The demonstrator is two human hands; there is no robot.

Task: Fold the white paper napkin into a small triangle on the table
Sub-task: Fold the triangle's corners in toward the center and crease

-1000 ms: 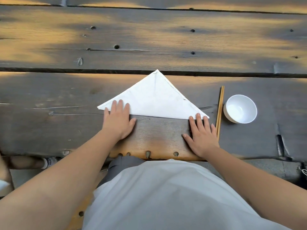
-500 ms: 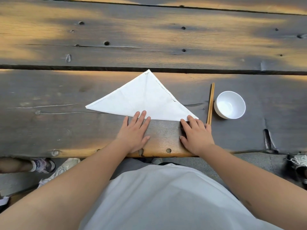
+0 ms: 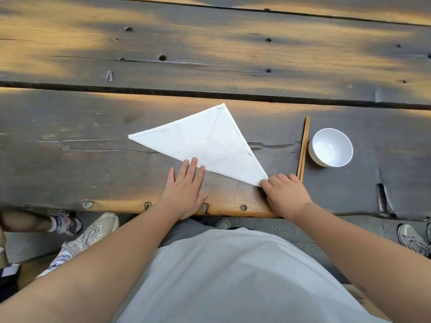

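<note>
My left hand (image 3: 186,192) lies flat, fingertips on the napkin's (image 3: 205,142) long edge — my right hand (image 3: 285,194) pinches its near corner.

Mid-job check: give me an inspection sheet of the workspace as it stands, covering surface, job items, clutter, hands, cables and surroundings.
Surface: dark wooden plank table, weathered, with knots, cracks and a gap between planks.
Job's things: white napkin folded into one large triangle, lying flat; smaller folds not yet done.
Clutter: chopsticks right of the napkin; white bowl beyond them, apparently empty.
Hands: left hand flat, fingertips on the napkin's near edge; right hand curled at the napkin's near right corner, apparently pinching it.
Cables: nothing seen.
Surroundings: shoes of other people on the ground below the table edge.
</note>
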